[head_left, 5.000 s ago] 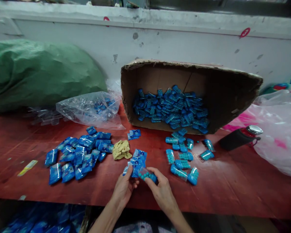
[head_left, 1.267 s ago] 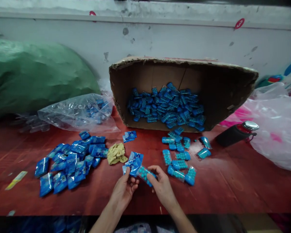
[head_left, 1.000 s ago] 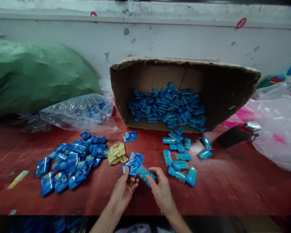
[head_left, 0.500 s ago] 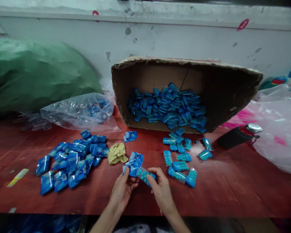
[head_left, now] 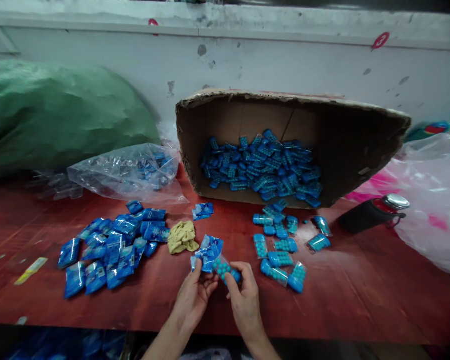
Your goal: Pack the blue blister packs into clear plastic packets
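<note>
A: Grip?
B: Right hand (head_left: 243, 300) pinches a clear tube of teal beads (head_left: 225, 269); left hand (head_left: 193, 299) clamps a glossy blue sachet (head_left: 207, 252), tube touching it, just above the red wooden table (head_left: 360, 295).
A: Around?
B: Crinkly sealed packets (head_left: 112, 245) left, yellow cloth wad (head_left: 182, 237), loose tubes (head_left: 281, 247) right, torn cardboard box (head_left: 296, 107) behind.
A: Writing?
B: Sachet print too small to read.

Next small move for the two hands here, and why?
Probably push the clear capsule of teal beads, pinched by the right hand, further into the blue packet that the left hand holds. The capsule's end sits at the packet's edge; how far in it is I cannot tell. Filled packets lie piled to the left.
</note>
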Demonstrator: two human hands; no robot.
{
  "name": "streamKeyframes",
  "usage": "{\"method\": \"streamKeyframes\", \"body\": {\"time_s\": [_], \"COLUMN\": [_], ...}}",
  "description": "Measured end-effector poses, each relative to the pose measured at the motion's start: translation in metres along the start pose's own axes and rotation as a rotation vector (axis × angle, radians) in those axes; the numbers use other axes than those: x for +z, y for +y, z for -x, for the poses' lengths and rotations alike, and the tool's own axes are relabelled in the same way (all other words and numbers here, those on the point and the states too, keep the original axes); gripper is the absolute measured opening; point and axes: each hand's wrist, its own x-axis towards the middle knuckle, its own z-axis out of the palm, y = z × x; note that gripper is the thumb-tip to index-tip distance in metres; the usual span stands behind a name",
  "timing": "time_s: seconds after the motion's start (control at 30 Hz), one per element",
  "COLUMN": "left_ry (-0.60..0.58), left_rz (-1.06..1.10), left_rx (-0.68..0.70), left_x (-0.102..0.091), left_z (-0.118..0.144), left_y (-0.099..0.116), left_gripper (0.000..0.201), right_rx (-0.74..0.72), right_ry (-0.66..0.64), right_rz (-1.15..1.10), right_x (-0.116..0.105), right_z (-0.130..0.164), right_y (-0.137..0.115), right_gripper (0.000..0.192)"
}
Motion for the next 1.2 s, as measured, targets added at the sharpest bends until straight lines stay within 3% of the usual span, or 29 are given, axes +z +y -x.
{"method": "streamKeyframes", "body": {"time_s": [0.23, 0.4, 0.57, 0.77, 0.87, 0.97, 1.03, 1.2], "left_ry": [-0.061, -0.101, -0.108, 0.060, 0.056, 0.015, -0.014, -0.161], "left_rz": [-0.021, -0.134, -0.216, -0.145, -0.089, -0.048, -0.037, -0.082], "left_rx": [0.083, 0.126, 0.062, 0.019, -0.066, -0.144, -0.148, -0.045], "left_x": [-0.004, -0.005, -0.007, -0.008, -0.007, -0.006, -0.006, -0.005], "left_z": [-0.004, -0.002, -0.003, -0.006, -0.004, -0.002, -0.002, 0.000], "left_y": [0.002, 0.008, 0.013, 0.013, 0.015, 0.016, 0.015, 0.007], "left_gripper": [0.019, 0.025, 0.021, 0.015, 0.017, 0.015, 0.013, 0.016], "right_rx": [-0.044, -0.234, -0.278, -0.235, -0.230, -0.244, -0.183, 0.248], "right_ry": [-0.088, -0.131, -0.140, -0.124, -0.125, -0.033, -0.027, -0.344], "right_rz": [0.061, 0.170, 0.258, 0.469, 0.585, 0.631, 0.508, -0.211], "right_x": [-0.003, -0.011, -0.015, -0.019, -0.022, -0.021, -0.015, 0.008], "right_z": [0.007, 0.006, -0.003, -0.021, -0.024, -0.022, -0.020, -0.024], "right_y": [0.002, 0.002, 0.003, 0.009, 0.013, 0.007, -0.003, -0.020], "right_gripper": [0.011, 0.015, 0.015, 0.017, 0.020, 0.024, 0.029, 0.027]}}
